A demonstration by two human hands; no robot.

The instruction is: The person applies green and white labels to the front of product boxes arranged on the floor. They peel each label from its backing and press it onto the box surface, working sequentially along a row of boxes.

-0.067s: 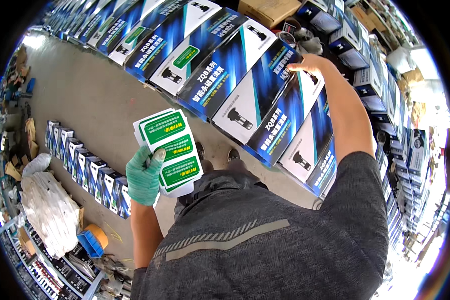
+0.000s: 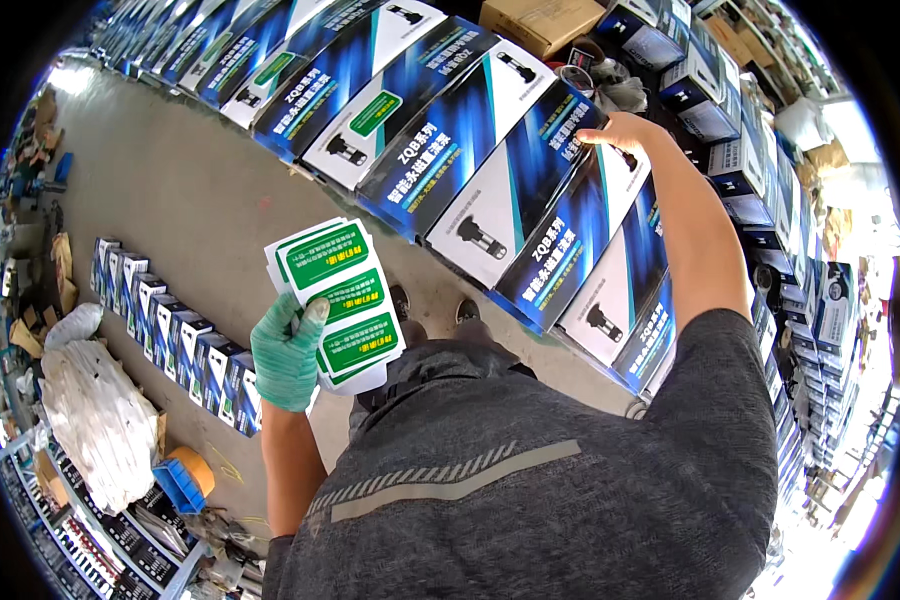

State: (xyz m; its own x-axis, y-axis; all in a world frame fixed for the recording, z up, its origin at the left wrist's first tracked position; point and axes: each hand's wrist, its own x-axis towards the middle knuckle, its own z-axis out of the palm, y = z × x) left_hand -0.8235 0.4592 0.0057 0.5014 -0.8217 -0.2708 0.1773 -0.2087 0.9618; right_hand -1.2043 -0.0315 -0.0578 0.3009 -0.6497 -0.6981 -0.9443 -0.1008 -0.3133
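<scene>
My gloved left hand (image 2: 286, 352) grips a sheet of green stickers (image 2: 338, 300) at chest height. My bare right hand (image 2: 610, 130) lies flat on a blue-and-white carton (image 2: 540, 215); its fingertips are hard to make out. More cartons (image 2: 175, 345) line the floor (image 2: 170, 190).

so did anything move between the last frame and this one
Nothing visibly changed. The gloved left hand still holds the stack of green-and-white label sheets, and the bare right hand still rests on the top edge of a blue-and-white box in the row.
</scene>
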